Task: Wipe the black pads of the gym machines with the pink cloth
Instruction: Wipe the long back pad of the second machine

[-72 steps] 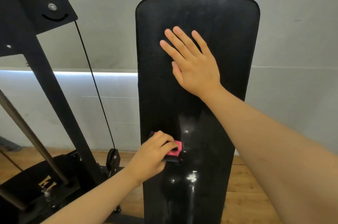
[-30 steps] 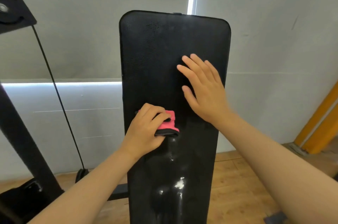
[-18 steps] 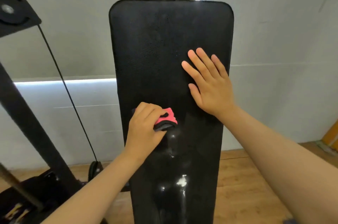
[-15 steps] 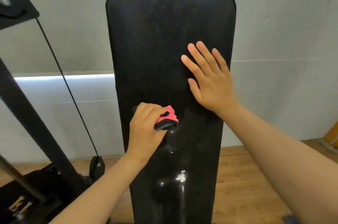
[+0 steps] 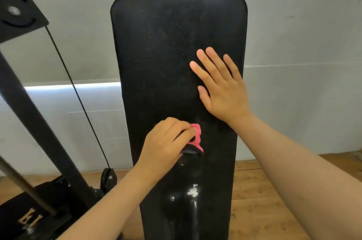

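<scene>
A tall black pad (image 5: 164, 59) of a gym machine stands upright in front of me, with rounded top corners. My left hand (image 5: 166, 145) is closed around the pink cloth (image 5: 196, 137) and presses it against the pad's middle, slightly left of centre. Only a pink and dark edge of the cloth shows past my fingers. My right hand (image 5: 221, 86) lies flat on the pad's right side, fingers spread and pointing up-left, holding nothing. Wet shiny streaks and white specks (image 5: 193, 192) sit on the pad below the cloth.
A black machine frame (image 5: 37, 118) with a pulley plate (image 5: 17, 14) and a thin cable (image 5: 78, 98) stands at the left. Its base (image 5: 29, 218) rests on the wooden floor (image 5: 258, 190). Grey blinds (image 5: 303, 43) hang behind the pad.
My left hand has slid the cloth slightly down and to the right on the pad. My right hand stays flat on the pad's right side.
</scene>
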Available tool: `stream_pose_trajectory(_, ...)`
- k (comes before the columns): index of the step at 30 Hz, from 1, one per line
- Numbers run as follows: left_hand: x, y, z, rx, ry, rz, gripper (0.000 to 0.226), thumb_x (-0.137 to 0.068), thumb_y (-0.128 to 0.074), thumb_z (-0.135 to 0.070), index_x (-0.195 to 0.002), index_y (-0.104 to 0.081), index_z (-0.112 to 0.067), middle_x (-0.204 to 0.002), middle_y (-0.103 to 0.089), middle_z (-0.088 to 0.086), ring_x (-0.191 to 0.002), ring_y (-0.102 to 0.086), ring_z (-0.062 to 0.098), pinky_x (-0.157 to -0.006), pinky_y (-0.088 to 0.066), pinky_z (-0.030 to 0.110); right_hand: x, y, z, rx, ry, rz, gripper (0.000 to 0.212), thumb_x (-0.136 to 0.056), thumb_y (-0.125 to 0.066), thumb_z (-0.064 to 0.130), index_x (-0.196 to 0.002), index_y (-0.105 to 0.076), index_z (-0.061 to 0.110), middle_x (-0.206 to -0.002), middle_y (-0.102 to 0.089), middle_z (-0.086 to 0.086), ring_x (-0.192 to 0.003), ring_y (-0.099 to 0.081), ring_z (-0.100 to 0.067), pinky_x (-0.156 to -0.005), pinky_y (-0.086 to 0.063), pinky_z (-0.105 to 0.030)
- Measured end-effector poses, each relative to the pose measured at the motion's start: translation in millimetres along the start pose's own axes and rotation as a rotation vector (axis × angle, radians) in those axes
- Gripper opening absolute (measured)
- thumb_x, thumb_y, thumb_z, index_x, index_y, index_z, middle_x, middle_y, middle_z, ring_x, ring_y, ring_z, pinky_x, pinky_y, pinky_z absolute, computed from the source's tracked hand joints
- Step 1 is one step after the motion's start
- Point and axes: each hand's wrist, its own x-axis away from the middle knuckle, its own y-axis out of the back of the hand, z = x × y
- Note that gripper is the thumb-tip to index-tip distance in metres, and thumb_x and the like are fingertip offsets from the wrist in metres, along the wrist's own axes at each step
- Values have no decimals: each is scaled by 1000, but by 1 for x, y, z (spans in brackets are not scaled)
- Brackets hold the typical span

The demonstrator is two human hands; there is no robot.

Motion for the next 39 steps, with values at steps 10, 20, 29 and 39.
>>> stream_pose_trajectory(10,9,-33,1,29,211,14,24,-81,-58,-25,-97,-63,-8,-93,-67,8,-93,-52,15,-82,-42,24,1,-1,-1,-16,1,-12,54,-92,-49,22,-146,-40,17,-154,-33,-7,-144,-26,-24,-119,-18,-43)
stream_pose_trajectory(20,5,-25,-7,94,131,106,23,-79,-66,-19,-99,-64,-10,-92,-65,5,-88,-53,13,-76,-43,23,1,-1,-2,-27,-6,-24,55,-91,-49,23,-145,-42,18,-153,-35,-7,-144,-28,-24,-118,-21,-45)
stream_pose_trajectory(29,-14,-43,-6,90,216,5,24,-87,-59,-21,-94,-71,-1,-93,-67,8,-89,-55,15,-79,-43,22,1,-2,-3,-40,-3,-34,54,-91,-49,23,-144,-43,17,-152,-37,-7,-143,-29,-24,-118,-20,-44)
stream_pose_trajectory(39,2,-31,-12,216,188,115,25,-81,-58,-23,-101,-66,-9,-97,-62,1,-91,-55,10,-79,-47,24,1,-2,-3,-32,-5,-31,54,-91,-49,23,-145,-43,18,-152,-37,-7,-143,-29,-24,-118,-21,-44)
